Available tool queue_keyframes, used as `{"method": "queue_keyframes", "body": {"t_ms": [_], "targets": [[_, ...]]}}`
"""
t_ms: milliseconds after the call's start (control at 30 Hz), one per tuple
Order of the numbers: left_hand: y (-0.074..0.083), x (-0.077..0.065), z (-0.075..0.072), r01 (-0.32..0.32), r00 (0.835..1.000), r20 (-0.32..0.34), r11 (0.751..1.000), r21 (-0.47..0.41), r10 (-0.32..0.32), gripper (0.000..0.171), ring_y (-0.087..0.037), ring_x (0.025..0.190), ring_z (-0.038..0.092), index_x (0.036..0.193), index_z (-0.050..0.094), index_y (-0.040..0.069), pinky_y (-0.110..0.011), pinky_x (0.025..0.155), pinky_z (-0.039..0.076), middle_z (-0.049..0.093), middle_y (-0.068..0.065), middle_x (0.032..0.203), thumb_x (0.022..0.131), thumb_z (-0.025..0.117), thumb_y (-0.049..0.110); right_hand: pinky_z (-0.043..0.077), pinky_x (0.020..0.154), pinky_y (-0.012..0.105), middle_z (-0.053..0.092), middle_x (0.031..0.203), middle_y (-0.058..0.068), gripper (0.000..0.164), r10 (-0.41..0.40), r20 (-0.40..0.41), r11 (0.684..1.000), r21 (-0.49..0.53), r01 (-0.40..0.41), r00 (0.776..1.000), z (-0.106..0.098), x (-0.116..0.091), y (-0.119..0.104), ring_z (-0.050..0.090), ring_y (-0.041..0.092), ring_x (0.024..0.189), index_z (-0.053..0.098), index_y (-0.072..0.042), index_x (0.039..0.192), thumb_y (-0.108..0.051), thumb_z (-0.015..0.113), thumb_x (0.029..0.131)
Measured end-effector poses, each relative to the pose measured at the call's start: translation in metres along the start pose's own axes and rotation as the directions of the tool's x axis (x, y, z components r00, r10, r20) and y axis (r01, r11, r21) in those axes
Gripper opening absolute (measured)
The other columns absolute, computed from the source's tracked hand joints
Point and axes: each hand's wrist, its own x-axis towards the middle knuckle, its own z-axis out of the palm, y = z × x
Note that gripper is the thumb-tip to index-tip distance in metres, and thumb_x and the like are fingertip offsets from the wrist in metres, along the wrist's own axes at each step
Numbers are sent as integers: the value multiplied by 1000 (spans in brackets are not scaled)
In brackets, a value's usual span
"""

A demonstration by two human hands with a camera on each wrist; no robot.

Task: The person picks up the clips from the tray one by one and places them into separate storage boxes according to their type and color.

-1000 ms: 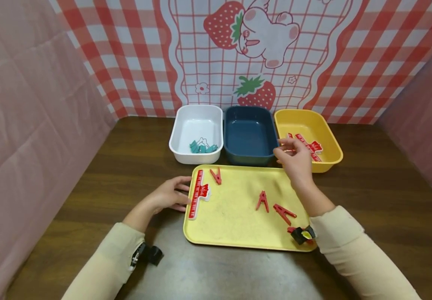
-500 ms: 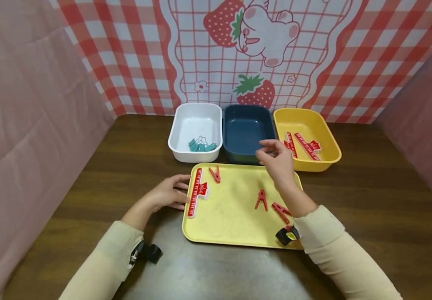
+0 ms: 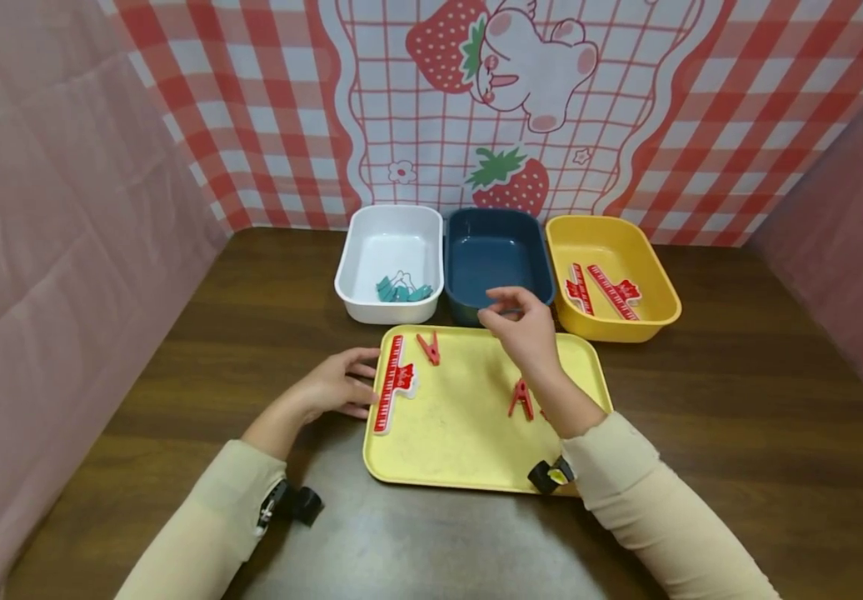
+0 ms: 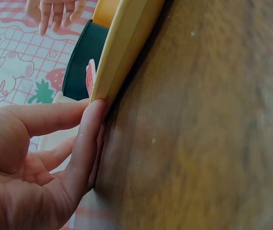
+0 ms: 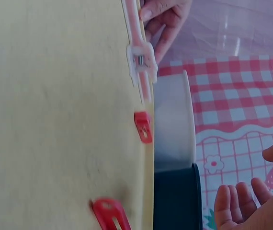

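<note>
In the head view, my left hand (image 3: 334, 386) has its fingers loosely spread, tips at the left rim of the yellow tray (image 3: 461, 458), beside the long red clip (image 3: 390, 387); my right hand (image 3: 527, 329) hovers near the blue bin (image 3: 499, 258), loosely bent and empty. One red peg (image 3: 430, 350) lies far left, a second peg (image 3: 521, 400) right of centre. The left wrist view shows my fingertips touching the rim. In the right wrist view, the clip lies along the tray's edge; I judge it light, stiff and slick, best pinched by its tab.
</note>
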Motion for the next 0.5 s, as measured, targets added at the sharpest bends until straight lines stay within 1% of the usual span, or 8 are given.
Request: {"method": "queue_keyframes", "body": {"t_ms": [167, 267, 367, 500], "targets": [[0, 0, 0, 2, 1000, -5, 1000, -3, -2, 69, -27, 88, 60, 143, 31, 6, -38, 68, 57, 43, -23, 124, 83, 62, -9, 48, 61, 21, 58, 90, 8, 33, 13, 30, 1000, 6, -13, 999, 12, -2, 2, 55, 17, 73, 62, -2, 112, -12, 69, 81], [1, 0, 0, -2, 1000, -1, 1000, 1, 2, 69, -27, 88, 60, 143, 31, 5, -38, 68, 57, 43, -24, 124, 83, 62, -9, 48, 60, 20, 58, 89, 9, 34, 23, 50, 1000, 17, -24, 998, 18, -4, 2, 54, 17, 73, 62, 1, 112, -12, 69, 81], [1, -1, 0, -3, 1000, 2, 1000, 3, 3, 69, -27, 88, 60, 143, 30, 5, -38, 68, 57, 42, -24, 125, 83, 62, -9, 48, 60, 20, 58, 89, 9, 33, 33, 67, 999, 22, -35, 997, 25, -7, 3, 54, 17, 74, 63, 0, 111, -12, 70, 81], [1, 0, 0, -11, 1000, 9, 1000, 0, 11, 69, -27, 88, 60, 143, 30, 4, -39, 68, 57, 42, -25, 125, 83, 62, -9, 46, 57, 21, 59, 90, 10, 35, 66, 83, 998, -16, -64, 994, 32, -10, 3, 53, 18, 75, 63, -1, 110, -16, 72, 80]]}}
